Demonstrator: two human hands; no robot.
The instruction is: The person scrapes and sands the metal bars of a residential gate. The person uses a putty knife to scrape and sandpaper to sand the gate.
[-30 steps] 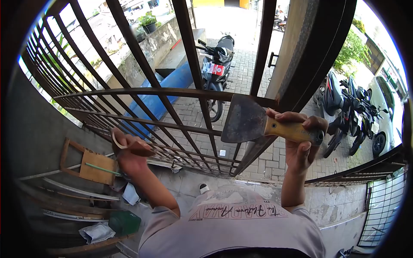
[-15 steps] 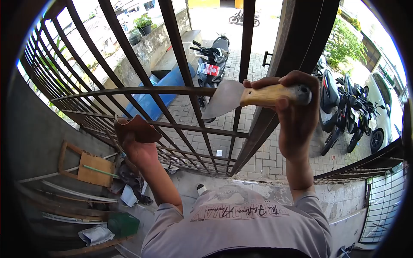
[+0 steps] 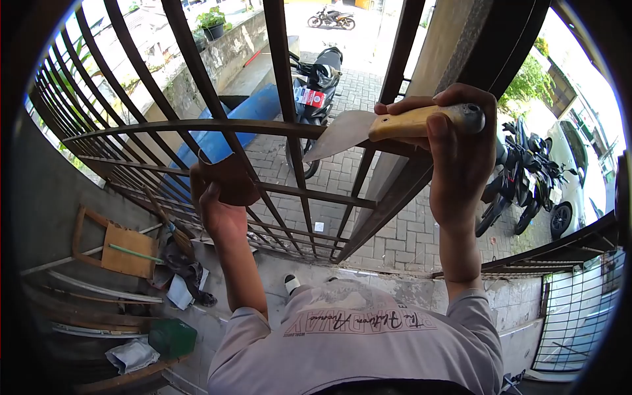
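Note:
My right hand [image 3: 457, 171] is closed around the yellow wooden handle of a putty knife [image 3: 345, 133]. Its broad grey blade points left and overlaps the upper rail of a dark metal gate [image 3: 178, 126]. In my left hand [image 3: 224, 220] is a bent piece of brown sandpaper [image 3: 232, 181], pinched between thumb and fingers. That sheet is held up against the bars below the upper rail and hides part of them.
A thick gate post [image 3: 454, 59] rises behind my right hand. Beyond the bars are a parked motorcycle [image 3: 319, 85] and a blue barrel [image 3: 253, 108]. A wooden frame [image 3: 128, 247], a broom [image 3: 179, 238] and a green container [image 3: 172, 337] lie at lower left.
My left hand has shifted slightly right and up with the sandpaper, which now faces the bars more flatly. My right hand still holds the putty knife at the rail. The view has turned slightly.

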